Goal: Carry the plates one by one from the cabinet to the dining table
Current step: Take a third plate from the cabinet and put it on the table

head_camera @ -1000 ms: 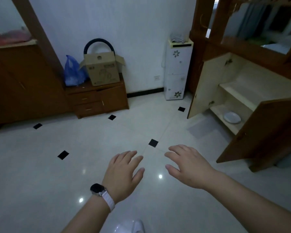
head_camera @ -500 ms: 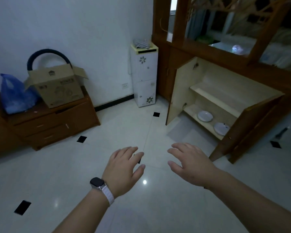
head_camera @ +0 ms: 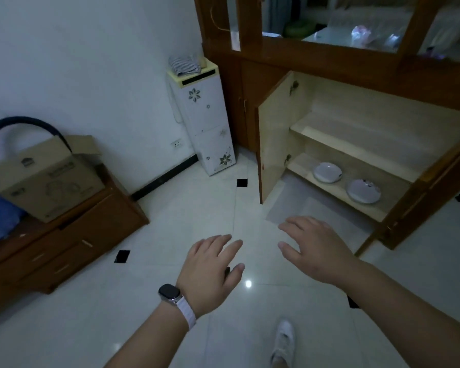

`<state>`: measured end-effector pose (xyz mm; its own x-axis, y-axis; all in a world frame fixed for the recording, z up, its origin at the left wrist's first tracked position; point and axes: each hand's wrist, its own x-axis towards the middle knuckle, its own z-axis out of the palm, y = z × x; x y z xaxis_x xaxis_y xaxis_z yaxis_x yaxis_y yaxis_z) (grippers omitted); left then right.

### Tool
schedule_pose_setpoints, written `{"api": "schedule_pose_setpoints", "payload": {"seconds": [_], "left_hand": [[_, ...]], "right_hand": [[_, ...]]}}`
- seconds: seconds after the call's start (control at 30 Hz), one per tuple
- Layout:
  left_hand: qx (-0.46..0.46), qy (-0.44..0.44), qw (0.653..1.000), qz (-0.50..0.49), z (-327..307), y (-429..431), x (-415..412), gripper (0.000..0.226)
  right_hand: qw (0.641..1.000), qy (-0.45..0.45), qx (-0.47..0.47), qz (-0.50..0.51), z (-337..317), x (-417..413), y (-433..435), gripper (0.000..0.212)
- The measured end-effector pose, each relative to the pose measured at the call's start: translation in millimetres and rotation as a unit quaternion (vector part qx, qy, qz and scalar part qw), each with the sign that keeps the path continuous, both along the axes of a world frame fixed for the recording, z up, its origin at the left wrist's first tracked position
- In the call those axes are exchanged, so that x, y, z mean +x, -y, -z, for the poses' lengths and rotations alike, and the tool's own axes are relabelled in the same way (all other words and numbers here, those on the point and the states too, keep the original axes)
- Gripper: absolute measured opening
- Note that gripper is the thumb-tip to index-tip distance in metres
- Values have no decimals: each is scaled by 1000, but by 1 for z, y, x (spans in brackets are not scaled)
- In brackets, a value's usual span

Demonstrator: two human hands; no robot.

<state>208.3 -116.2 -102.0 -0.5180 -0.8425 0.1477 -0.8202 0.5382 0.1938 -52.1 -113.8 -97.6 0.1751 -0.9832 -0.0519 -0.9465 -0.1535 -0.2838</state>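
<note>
Two plates are lying on the bottom shelf of the cabinet (head_camera: 337, 144), side by side and just apart: the left plate (head_camera: 327, 172) is sitting nearer the open left door (head_camera: 272, 136), and the right plate (head_camera: 363, 191) is sitting nearer the open right door (head_camera: 436, 192). The shelf above them is showing only its pale board. Both doors are standing swung wide, the left one showing its light inner face.

In front of the cabinet, over the pale tiled floor (head_camera: 170, 235), the right hand (head_camera: 316, 251) is hanging palm down with its fingers spread loosely and nothing in them; it is well short of the plates. The left hand (head_camera: 210, 272) is hanging beside it, farther from the cabinet, likewise spread and gripping nothing (a watch (head_camera: 170, 292) on a white strap is circling its wrist).

A white shoe (head_camera: 284, 341) is resting on the floor nearer the camera than the hands. Left of the cabinet, against the wall, a narrow white unit (head_camera: 202, 120) with flower prints is standing with folded cloth on top. Much farther left of the cabinet, a low dresser (head_camera: 64, 243) is bearing a cardboard box (head_camera: 45, 179) and something blue, cut off at the frame edge.
</note>
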Motion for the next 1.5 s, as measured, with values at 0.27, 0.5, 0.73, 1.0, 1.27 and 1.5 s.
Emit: {"api": "schedule_pose_setpoints", "payload": {"seconds": [0.27,0.5,0.73,1.0,1.27,1.5], "left_hand": [[-12,26,999,37,-8,137,-71,45],[-27,31,995,93,-23,216,-140,44],[-41,30,984,169,-20,285,-197,43],[-40,39,961,271,2,384,-256,44],[-17,-15,948,318,8,508,-301,43],[-6,-33,941,337,29,588,-328,41]], "right_hand": [[1000,-5,-1,26,-19,-73,111,66],[996,-19,-20,87,-40,-130,154,61],[988,-8,3,154,-29,-164,182,70],[968,-25,17,250,-17,-190,232,58],[948,-31,43,313,-13,-209,318,72],[930,-55,52,360,-1,-217,379,60]]}}
